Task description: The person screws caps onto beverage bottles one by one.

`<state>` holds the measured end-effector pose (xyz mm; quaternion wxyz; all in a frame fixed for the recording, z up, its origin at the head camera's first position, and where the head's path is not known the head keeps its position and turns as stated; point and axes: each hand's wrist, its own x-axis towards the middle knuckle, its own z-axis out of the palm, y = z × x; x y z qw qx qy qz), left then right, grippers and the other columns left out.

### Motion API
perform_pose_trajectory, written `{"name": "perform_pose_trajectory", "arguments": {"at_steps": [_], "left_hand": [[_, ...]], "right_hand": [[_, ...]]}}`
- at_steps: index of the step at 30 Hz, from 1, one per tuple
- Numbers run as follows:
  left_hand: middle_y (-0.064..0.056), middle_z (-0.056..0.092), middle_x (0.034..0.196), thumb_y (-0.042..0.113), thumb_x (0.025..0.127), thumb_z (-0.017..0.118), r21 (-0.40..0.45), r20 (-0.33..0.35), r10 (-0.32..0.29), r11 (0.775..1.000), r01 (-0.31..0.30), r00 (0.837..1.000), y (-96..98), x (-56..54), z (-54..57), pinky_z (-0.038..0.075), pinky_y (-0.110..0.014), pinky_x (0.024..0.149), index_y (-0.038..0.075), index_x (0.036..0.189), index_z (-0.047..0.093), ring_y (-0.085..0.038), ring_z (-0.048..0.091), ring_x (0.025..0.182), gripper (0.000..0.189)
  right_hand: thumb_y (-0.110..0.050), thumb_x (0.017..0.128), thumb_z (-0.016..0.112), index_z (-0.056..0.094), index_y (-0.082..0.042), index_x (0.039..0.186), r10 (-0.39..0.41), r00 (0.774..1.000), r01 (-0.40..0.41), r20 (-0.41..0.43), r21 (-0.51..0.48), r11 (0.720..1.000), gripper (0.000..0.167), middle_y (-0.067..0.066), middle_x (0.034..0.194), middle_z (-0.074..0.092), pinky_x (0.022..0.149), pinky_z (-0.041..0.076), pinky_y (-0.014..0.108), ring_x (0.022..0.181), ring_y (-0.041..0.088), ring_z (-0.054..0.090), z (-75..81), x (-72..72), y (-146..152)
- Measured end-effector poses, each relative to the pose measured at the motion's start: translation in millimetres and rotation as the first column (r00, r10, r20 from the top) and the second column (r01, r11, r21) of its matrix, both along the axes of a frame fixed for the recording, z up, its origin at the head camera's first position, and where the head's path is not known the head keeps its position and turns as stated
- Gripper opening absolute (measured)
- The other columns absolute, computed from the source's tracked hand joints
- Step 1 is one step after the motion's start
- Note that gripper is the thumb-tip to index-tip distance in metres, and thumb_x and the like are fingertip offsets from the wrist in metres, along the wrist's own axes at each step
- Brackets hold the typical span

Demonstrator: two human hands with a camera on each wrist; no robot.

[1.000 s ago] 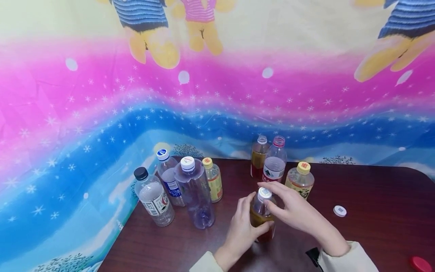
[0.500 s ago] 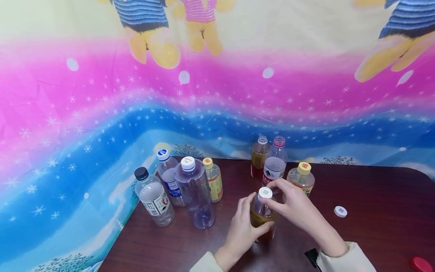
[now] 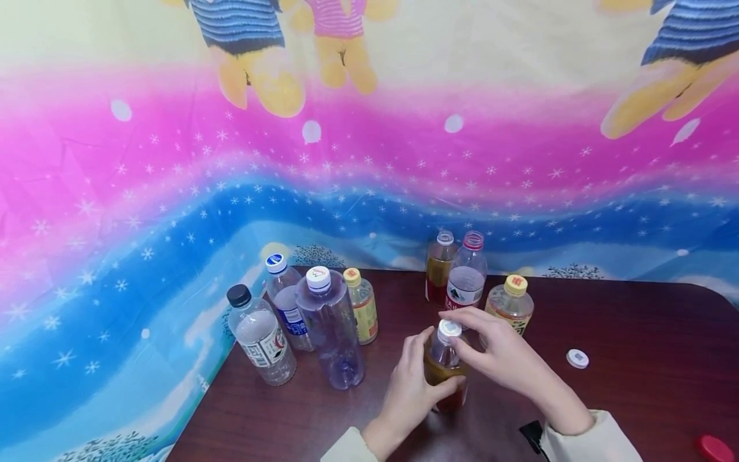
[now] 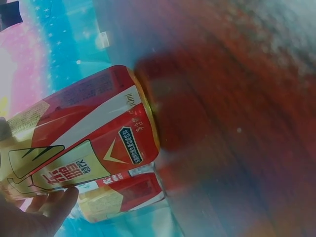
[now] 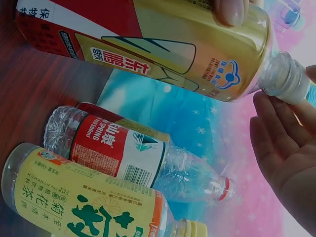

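My left hand (image 3: 407, 385) grips the body of a drink bottle (image 3: 443, 372) with a gold and red label, standing upright on the table; the left wrist view shows this bottle's label (image 4: 84, 148). At its top is a white bottle cap (image 3: 450, 330), which my right hand (image 3: 499, 346) pinches between thumb and fingers. Seen from the right wrist, the right fingers (image 5: 279, 118) lie along the cap and neck. Just behind stand an uncapped red-labelled water bottle (image 3: 466, 279) and a similar uncapped gold-red drink bottle (image 3: 441, 269).
A yellow-capped bottle (image 3: 510, 305) stands right of these. A loose white cap (image 3: 577, 359) and a red cap (image 3: 714, 447) lie on the dark table (image 3: 646, 333). Leftward stand a black-capped bottle (image 3: 262, 337), a blue-capped one (image 3: 288, 305), a big purplish bottle (image 3: 331, 327) and another yellow-capped bottle (image 3: 364, 311).
The right hand's fingers turned about the cap: toward the near side half a second ago, now back to about where they were a second ago. The left hand and bottle stayed put.
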<state>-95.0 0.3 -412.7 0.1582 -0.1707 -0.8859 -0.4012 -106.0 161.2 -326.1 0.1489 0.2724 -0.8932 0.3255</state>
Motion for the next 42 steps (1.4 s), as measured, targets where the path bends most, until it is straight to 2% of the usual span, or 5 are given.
{"name": "perform_pose_trajectory", "arguments": {"at_steps": [7, 14, 20, 25, 42], "left_hand": [[-0.003, 0.054, 0.116, 0.038, 0.074, 0.081, -0.001, -0.003, -0.004, 1.000, 0.004, 1.000, 0.7, -0.3, -0.3, 0.054, -0.031, 0.087, 0.012, 0.137, 0.040, -0.014, 0.062, 0.103, 0.080], [-0.002, 0.054, 0.112, 0.039, 0.074, 0.080, -0.003, -0.050, -0.004, 1.000, 0.004, 0.999, 2.0, -1.8, -3.1, 0.054, -0.028, 0.082, 0.012, 0.136, 0.041, -0.015, 0.063, 0.098, 0.077], [-0.003, 0.054, 0.113, 0.040, 0.075, 0.079, -0.006, -0.032, -0.004, 1.000, 0.004, 0.999, 0.7, -2.5, -2.0, 0.054, -0.029, 0.083, 0.011, 0.135, 0.042, -0.015, 0.062, 0.099, 0.076], [-0.003, 0.054, 0.114, 0.040, 0.075, 0.079, -0.009, -0.002, -0.004, 1.000, 0.004, 1.000, 0.1, -1.5, 1.6, 0.054, -0.030, 0.084, 0.011, 0.136, 0.041, -0.014, 0.062, 0.101, 0.078], [-0.003, 0.054, 0.112, 0.041, 0.075, 0.079, -0.012, -0.017, 0.012, 1.000, -0.012, 1.000, 1.1, -0.6, 0.8, 0.055, -0.030, 0.081, 0.011, 0.135, 0.042, -0.016, 0.063, 0.099, 0.077]], "right_hand": [[-0.015, 0.081, 0.073, 0.068, -0.014, 0.106, -0.074, 0.997, 0.074, 0.034, -0.011, 0.997, 0.025, -0.004, 0.102, 0.068, 0.073, 0.051, 0.027, 0.087, 0.006, 0.059, 1.8, -0.4, -0.9], [-0.023, 0.079, 0.076, 0.061, -0.011, 0.099, -0.175, 0.983, 0.175, 0.057, 0.000, 0.985, 0.027, -0.002, 0.092, 0.063, 0.071, 0.049, 0.030, 0.082, 0.013, 0.058, 2.3, -1.6, -7.0], [-0.015, 0.086, 0.069, 0.062, -0.010, 0.117, -0.067, 0.997, 0.068, 0.023, -0.014, 0.998, 0.032, 0.004, 0.114, 0.064, 0.082, 0.054, 0.039, 0.101, 0.017, 0.062, -2.2, -1.3, -7.8], [-0.007, 0.083, 0.068, 0.067, -0.013, 0.112, -0.025, 0.996, 0.025, -0.086, -0.006, 1.000, 0.029, 0.000, 0.111, 0.066, 0.082, 0.054, 0.036, 0.100, 0.014, 0.061, -4.7, -0.8, -5.1], [-0.017, 0.077, 0.079, 0.063, -0.008, 0.103, -0.192, 0.981, 0.193, 0.020, -0.085, 0.978, 0.032, 0.001, 0.097, 0.065, 0.075, 0.049, 0.031, 0.088, 0.014, 0.058, -6.3, 1.4, -14.3]]}}
